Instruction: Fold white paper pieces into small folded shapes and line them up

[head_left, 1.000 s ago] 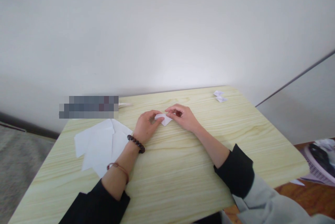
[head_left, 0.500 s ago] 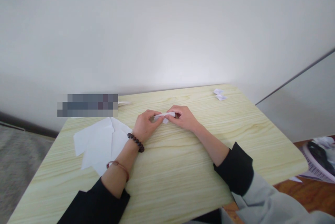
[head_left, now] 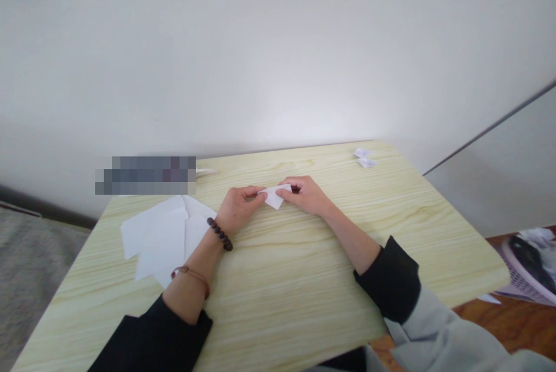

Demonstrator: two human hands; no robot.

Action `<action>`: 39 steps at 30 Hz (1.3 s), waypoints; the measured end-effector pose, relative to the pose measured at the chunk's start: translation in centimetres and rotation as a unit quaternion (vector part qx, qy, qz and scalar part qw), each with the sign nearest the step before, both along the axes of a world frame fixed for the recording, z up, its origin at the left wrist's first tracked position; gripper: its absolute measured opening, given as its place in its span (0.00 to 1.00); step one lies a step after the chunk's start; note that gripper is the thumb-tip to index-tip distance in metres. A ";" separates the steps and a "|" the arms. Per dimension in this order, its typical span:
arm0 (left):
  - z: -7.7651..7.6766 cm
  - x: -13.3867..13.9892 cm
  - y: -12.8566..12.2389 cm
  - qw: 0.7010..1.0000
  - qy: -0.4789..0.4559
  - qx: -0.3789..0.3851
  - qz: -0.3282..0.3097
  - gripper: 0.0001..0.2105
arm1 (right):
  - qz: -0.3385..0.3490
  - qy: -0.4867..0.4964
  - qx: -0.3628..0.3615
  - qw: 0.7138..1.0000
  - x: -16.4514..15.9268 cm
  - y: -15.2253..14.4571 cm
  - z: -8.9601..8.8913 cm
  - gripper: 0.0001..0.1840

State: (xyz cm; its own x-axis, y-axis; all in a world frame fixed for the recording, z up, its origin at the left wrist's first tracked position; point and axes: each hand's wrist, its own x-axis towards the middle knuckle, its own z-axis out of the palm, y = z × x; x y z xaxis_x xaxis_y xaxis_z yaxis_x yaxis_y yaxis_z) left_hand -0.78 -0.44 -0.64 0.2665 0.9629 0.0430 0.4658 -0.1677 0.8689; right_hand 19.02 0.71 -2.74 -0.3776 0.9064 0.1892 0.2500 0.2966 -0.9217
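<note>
Amid paper sheets (head_left: 160, 236) left of centre, folded papers (head_left: 366, 162) right; pinching folded slip (head_left: 273, 197) mid-frame between left hand (head_left: 238, 208) and right hand (head_left: 309, 195).

Folded paper (head_left: 273, 200) between fingers (head_left: 285, 193), sheets (head_left: 160, 236) nearby

Matt paper piece (head_left: 273, 198), wood-grained tabletop (head_left: 278, 279), plastic basket (head_left: 521, 279)

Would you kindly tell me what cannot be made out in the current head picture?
All in the head view:
Folded paper: its far side, turned away, and parts covered by the left hand and right hand.
Loose sheets: their number, hidden by overlap and the left forearm.
Blocky patch: what it masks.
Two small folded papers: exact folds, too small.
Basket: its right part, cut off by the picture's edge.
</note>
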 end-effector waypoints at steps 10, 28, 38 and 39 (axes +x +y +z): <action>0.1 -0.3 0.0 0.993 -0.080 -0.065 -0.053 0.19 | 0.028 0.012 -0.060 0.998 0.7 0.4 0.1 0.13; -0.7 0.2 0.2 0.996 -0.085 -0.025 0.008 0.21 | 0.014 -0.042 -0.008 0.999 0.3 0.2 0.7 0.15; -1.1 0.0 0.7 0.994 -0.062 0.032 0.088 0.18 | 0.006 -0.012 -0.016 1.000 0.3 0.5 0.4 0.12; -1.1 0.0 0.7 0.994 -0.058 0.033 0.084 0.18 | 0.007 -0.016 -0.011 1.000 0.3 0.4 0.5 0.12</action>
